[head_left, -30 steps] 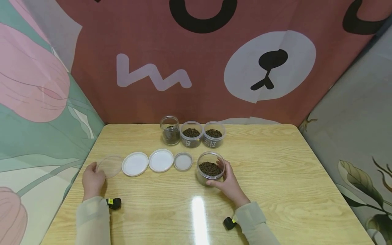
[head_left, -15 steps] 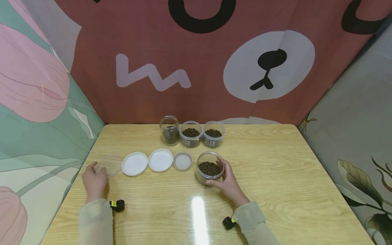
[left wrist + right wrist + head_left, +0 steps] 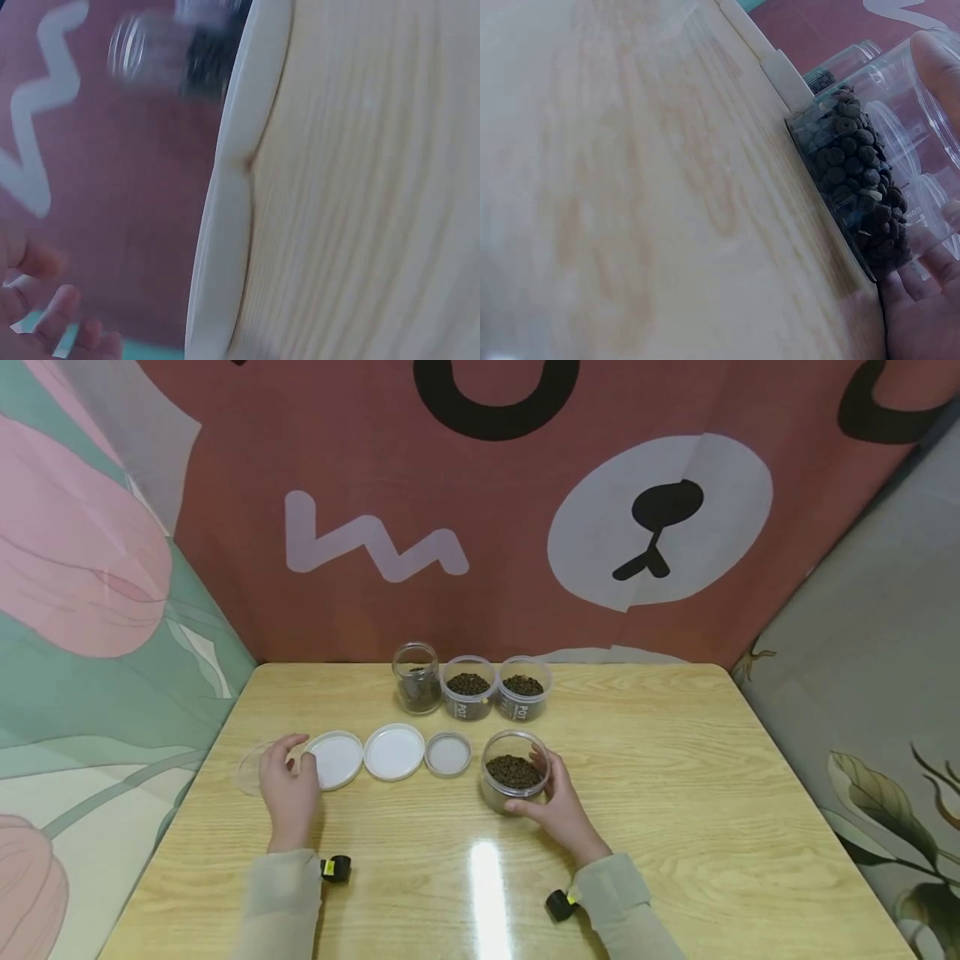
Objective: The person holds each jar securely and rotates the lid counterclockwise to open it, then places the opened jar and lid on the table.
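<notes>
My right hand (image 3: 558, 806) grips a clear plastic jar (image 3: 491, 793) from its right side, thumb in front and fingers behind. Dark brown pellets (image 3: 847, 161) fill its lower part, and its top has no lid on. The jar stands upright on the table. My left hand (image 3: 291, 793) hovers over the left end of a row of lids, with loosely bent fingers and nothing in them. A clear round lid (image 3: 251, 768) lies partly hidden behind it. Just right of its fingertips is a white lid (image 3: 339, 760).
A second white lid (image 3: 393, 752) and a smaller translucent lid (image 3: 448, 754) continue the row. Along the back stand a clear glass-like jar (image 3: 418, 689) and two lidless tubs, the left tub (image 3: 468, 702) and the right tub (image 3: 522, 703), all with dark pellets.
My left hand has let go of the clear lid and moved right, toward the nearest white lid. The right hand and its jar have stayed in place.
</notes>
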The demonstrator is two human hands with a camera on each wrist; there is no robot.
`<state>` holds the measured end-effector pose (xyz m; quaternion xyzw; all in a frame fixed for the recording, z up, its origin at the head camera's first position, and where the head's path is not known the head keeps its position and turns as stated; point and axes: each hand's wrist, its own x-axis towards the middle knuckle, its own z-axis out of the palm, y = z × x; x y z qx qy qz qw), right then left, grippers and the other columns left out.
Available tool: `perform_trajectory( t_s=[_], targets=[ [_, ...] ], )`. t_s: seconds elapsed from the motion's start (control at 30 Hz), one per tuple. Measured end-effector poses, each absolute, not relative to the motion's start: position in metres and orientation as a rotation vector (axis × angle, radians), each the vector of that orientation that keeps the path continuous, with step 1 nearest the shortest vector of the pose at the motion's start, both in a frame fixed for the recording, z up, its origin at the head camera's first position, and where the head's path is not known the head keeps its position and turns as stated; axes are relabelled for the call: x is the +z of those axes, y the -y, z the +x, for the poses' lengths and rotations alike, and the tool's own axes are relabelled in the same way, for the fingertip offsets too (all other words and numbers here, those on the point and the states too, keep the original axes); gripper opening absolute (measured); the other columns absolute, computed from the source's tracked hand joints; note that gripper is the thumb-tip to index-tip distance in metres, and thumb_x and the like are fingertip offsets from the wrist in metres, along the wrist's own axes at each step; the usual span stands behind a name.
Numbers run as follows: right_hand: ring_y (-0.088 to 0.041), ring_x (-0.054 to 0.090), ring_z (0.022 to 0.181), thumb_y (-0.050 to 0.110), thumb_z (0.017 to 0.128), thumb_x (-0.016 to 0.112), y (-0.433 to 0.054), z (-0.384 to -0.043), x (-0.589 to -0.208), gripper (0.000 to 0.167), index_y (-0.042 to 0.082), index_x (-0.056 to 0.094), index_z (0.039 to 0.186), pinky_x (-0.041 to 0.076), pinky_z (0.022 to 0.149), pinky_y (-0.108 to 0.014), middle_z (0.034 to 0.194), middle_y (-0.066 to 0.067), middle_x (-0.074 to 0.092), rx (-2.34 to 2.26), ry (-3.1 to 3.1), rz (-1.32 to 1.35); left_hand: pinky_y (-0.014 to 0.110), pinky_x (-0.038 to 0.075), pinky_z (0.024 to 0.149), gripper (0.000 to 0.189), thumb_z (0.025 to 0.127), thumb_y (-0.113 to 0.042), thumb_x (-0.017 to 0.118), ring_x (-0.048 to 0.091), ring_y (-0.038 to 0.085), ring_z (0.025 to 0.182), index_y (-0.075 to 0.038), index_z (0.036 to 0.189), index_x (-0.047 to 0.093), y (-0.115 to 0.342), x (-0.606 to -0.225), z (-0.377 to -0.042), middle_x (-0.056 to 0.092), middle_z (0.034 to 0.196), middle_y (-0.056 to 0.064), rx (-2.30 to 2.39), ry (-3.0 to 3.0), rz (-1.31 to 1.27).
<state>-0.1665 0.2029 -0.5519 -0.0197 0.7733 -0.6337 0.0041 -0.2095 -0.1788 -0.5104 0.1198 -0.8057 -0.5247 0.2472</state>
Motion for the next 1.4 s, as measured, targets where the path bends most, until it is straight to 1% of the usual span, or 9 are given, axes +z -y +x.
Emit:
perform_trajectory(
  t_s=[0.2, 0.37, 0.43, 0.63, 0.73, 0.9, 1.03, 1.23, 1.4],
  targets=[
    [-0.034, 0.028, 0.149, 0.017, 0.076, 0.09, -0.202, -0.167, -0.552, 0.099, 0.014, 0.031, 0.155, 0.017, 0.123, -0.048, 0.159, -0.016, 0.034, -1.984, -2.418, -0.07, 0.056, 0.044, 0.102, 0.026, 0.091, 0.008, 0.051, 0.048, 0.036, 0.127, 0.009, 0.113, 0.065, 0.138, -0.515, -0.205, 0.054, 0.132, 0.024, -1.52, 2.174, 0.174],
    [-0.034, 0.027, 0.15, 0.016, 0.076, 0.09, -0.203, -0.167, -0.552, 0.1, 0.013, 0.03, 0.155, 0.016, 0.123, -0.048, 0.16, -0.017, 0.032, -1.983, -2.404, -0.064, 0.023, 0.05, 0.093, 0.027, 0.088, 0.012, 0.053, 0.053, 0.032, 0.119, 0.007, 0.109, 0.068, 0.104, -0.522, -0.199, 0.058, 0.126, 0.022, -1.611, 2.181, 0.069],
    [-0.035, 0.026, 0.15, 0.015, 0.076, 0.09, -0.203, -0.168, -0.552, 0.101, 0.012, 0.028, 0.156, 0.016, 0.123, -0.048, 0.16, -0.018, 0.031, -1.983, -2.399, -0.061, 0.017, 0.049, 0.088, 0.027, 0.087, 0.012, 0.053, 0.055, 0.03, 0.118, 0.006, 0.108, 0.069, 0.092, -0.523, -0.197, 0.059, 0.125, 0.021, -1.651, 2.201, 0.034],
    [-0.034, 0.027, 0.15, 0.013, 0.076, 0.09, -0.202, -0.167, -0.551, 0.102, 0.013, 0.028, 0.156, 0.016, 0.123, -0.048, 0.16, -0.018, 0.032, -1.978, -2.41, -0.058, 0.044, 0.052, 0.099, 0.028, 0.088, 0.011, 0.055, 0.053, 0.034, 0.121, 0.005, 0.112, 0.068, 0.062, -0.521, -0.193, 0.056, 0.128, 0.02, -1.749, 2.289, -0.123],
    [-0.034, 0.027, 0.15, 0.011, 0.075, 0.09, -0.203, -0.167, -0.551, 0.102, 0.013, 0.028, 0.156, 0.017, 0.123, -0.048, 0.16, -0.017, 0.032, -1.983, -2.412, -0.05, 0.05, 0.051, 0.101, 0.032, 0.089, 0.009, 0.056, 0.054, 0.039, 0.12, 0.006, 0.12, 0.064, 0.05, -0.519, -0.192, 0.053, 0.129, 0.023, -1.816, 2.347, -0.206],
    [-0.035, 0.028, 0.149, 0.011, 0.074, 0.09, -0.203, -0.166, -0.552, 0.103, 0.013, 0.028, 0.156, 0.017, 0.123, -0.048, 0.16, -0.018, 0.033, -1.992, -2.415, -0.057, 0.049, 0.053, 0.097, 0.044, 0.091, 0.005, 0.06, 0.055, 0.042, 0.125, 0.004, 0.134, 0.055, 0.034, -0.515, -0.192, 0.049, 0.138, 0.024, -1.952, 2.419, -0.297],
    [-0.036, 0.03, 0.148, 0.012, 0.074, 0.09, -0.202, -0.166, -0.553, 0.102, 0.012, 0.03, 0.155, 0.018, 0.123, -0.048, 0.158, -0.019, 0.035, -1.997, -2.422, -0.064, 0.051, 0.05, 0.102, 0.054, 0.091, 0.002, 0.063, 0.049, 0.043, 0.133, 0.004, 0.143, 0.048, 0.022, -0.514, -0.193, 0.047, 0.146, 0.023, -2.071, 2.453, -0.378],
    [-0.038, 0.03, 0.148, 0.012, 0.074, 0.09, -0.202, -0.167, -0.553, 0.1, 0.01, 0.031, 0.154, 0.019, 0.122, -0.05, 0.158, -0.02, 0.035, -2.004, -2.425, -0.081, 0.048, 0.046, 0.107, 0.068, 0.087, -0.003, 0.069, 0.044, 0.044, 0.138, 0.006, 0.148, 0.04, 0.01, -0.515, -0.191, 0.044, 0.15, 0.026, -2.151, 2.497, -0.454],
    [-0.037, 0.03, 0.148, 0.014, 0.074, 0.091, -0.202, -0.166, -0.554, 0.099, 0.014, 0.033, 0.154, 0.018, 0.122, -0.049, 0.158, -0.018, 0.035, -2.012, -2.427, -0.076, 0.047, 0.045, 0.106, 0.075, 0.088, -0.004, 0.07, 0.039, 0.044, 0.141, 0.005, 0.152, 0.034, 0.005, -0.515, -0.188, 0.035, 0.155, 0.027, -2.142, 2.542, -0.551]
  ],
)
